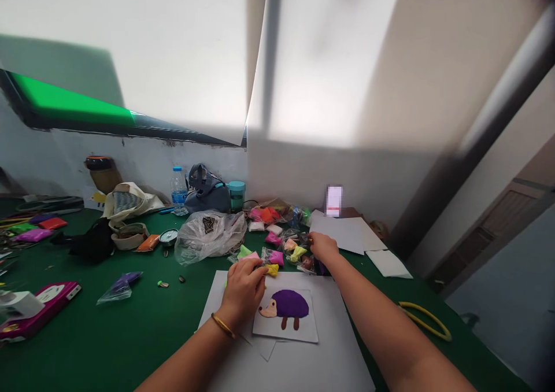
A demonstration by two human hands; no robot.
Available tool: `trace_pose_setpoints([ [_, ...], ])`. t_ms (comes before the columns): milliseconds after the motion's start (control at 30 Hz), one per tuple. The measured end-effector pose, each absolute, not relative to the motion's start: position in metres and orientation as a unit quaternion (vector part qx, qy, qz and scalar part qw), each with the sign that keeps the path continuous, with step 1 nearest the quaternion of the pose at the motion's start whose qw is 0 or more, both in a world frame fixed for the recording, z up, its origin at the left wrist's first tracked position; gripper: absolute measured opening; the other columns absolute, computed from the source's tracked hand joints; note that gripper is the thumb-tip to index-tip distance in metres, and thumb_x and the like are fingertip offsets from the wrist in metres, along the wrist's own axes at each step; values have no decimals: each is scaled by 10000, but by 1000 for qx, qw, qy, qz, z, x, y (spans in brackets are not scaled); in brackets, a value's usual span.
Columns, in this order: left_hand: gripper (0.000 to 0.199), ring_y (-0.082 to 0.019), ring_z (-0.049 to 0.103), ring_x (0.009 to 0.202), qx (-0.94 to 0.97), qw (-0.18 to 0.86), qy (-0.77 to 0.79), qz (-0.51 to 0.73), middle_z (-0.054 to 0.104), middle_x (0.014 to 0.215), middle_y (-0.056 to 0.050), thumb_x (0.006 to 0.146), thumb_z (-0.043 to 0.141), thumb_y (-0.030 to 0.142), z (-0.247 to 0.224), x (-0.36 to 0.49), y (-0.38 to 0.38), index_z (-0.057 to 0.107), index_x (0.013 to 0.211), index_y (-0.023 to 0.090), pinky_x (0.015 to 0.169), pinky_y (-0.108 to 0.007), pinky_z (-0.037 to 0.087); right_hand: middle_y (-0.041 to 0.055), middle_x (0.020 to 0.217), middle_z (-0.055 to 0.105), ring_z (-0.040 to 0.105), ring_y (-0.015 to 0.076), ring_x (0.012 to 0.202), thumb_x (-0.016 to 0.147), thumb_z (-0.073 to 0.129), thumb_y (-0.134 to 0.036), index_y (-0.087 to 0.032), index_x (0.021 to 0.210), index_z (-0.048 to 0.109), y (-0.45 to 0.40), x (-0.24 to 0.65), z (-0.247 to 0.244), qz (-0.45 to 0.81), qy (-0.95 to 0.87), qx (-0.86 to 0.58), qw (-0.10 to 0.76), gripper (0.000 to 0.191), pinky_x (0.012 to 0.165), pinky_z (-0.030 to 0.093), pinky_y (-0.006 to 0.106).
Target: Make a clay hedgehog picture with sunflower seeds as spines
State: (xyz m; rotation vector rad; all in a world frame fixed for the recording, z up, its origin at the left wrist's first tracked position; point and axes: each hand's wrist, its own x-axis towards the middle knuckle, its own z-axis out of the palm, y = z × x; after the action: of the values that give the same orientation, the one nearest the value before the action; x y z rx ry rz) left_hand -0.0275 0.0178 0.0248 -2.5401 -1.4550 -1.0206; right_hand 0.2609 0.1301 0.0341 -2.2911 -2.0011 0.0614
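A small card (286, 334) with a purple hedgehog (292, 304) lies on a large white sheet (303, 369). The hedgehog has a peach face and two brown legs. My left hand (245, 285) is over the sheet's back left part, just left of the card, fingers bent beside a yellow clay packet (272, 269); what it holds, if anything, is hidden. Farther back and to the right, my right hand (323, 247) reaches among the clay packets, its fingers curled together beside brown and yellow-green packets (298, 254). I cannot make out what those fingers hold.
Behind the sheet are a clear plastic bag (210, 236), a water bottle (178, 191), a dark bag (207, 192) and a propped phone (334, 201). White papers (340, 234) lie back right, a yellow ring (427, 320) at right. A magenta box (43, 311) sits left.
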Motion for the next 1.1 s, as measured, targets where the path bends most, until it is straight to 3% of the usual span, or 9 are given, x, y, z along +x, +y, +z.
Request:
trace_pose_setpoints([
  [133,233,-267,549,1153,-820,19,-463,-335,651,1193,-63,883,555,189,25,-29,18,711,1036,271,984,-434,382,95,1206,677,641,264,1069,834,545,-136,-367,1468,377,134,259,36,26,-681,-732,29,695,814,433,330],
  [200,238,-269,549,1154,-821,18,-460,-337,657,1178,-62,876,557,181,25,-28,19,715,1027,273,996,-438,378,73,1223,666,645,256,1057,800,586,-126,-417,1459,373,135,258,37,29,-701,-712,17,752,817,429,320],
  [433,237,-272,554,1153,-824,13,-452,-342,661,1177,-69,881,547,180,26,-28,18,717,1022,268,994,-448,385,96,1072,703,620,255,1040,835,578,-130,-299,1139,699,138,256,48,3,-730,-683,36,369,877,382,345],
  [533,233,-276,555,1161,-821,14,-448,-353,659,1184,-76,888,540,184,27,-31,17,721,1012,263,983,-451,400,122,1082,689,577,270,1100,842,572,-137,-232,1060,724,131,261,57,-12,-727,-682,80,282,911,372,350],
  [667,225,-286,563,1157,-809,-3,-440,-389,661,1173,-83,893,541,182,36,-32,17,720,1008,255,982,-475,407,129,1293,596,498,288,1223,864,561,-179,-202,1118,676,110,262,65,-24,-720,-671,172,281,968,388,371],
  [833,169,-251,599,1062,-781,-172,-412,-437,680,1062,-68,908,564,267,56,-20,10,702,1002,241,942,-420,460,39,1223,635,628,174,994,919,506,-278,-275,1284,552,53,232,56,47,-753,-604,257,368,827,510,285],
  [900,168,-228,622,989,-750,-279,-396,-450,681,1031,-58,903,575,296,60,-11,5,681,1018,233,867,-372,498,66,1261,596,612,193,1038,896,538,-259,-270,1333,527,27,216,50,164,-763,-494,383,437,853,522,315],
  [1000,232,-202,630,907,-691,-405,-373,-468,657,1023,-49,886,600,314,57,-1,-2,623,1101,230,783,-331,515,63,1188,584,578,209,1078,892,555,-244,-289,1214,634,-2,198,44,242,-744,-437,443,334,900,512,341],
  [1100,253,-183,607,873,-666,-437,-369,-479,624,979,-34,856,625,280,50,5,-6,596,1101,224,787,-320,502,57,1145,569,578,218,1055,840,613,-214,-283,1138,675,-15,191,37,293,-714,-442,457,312,911,521,365],
])
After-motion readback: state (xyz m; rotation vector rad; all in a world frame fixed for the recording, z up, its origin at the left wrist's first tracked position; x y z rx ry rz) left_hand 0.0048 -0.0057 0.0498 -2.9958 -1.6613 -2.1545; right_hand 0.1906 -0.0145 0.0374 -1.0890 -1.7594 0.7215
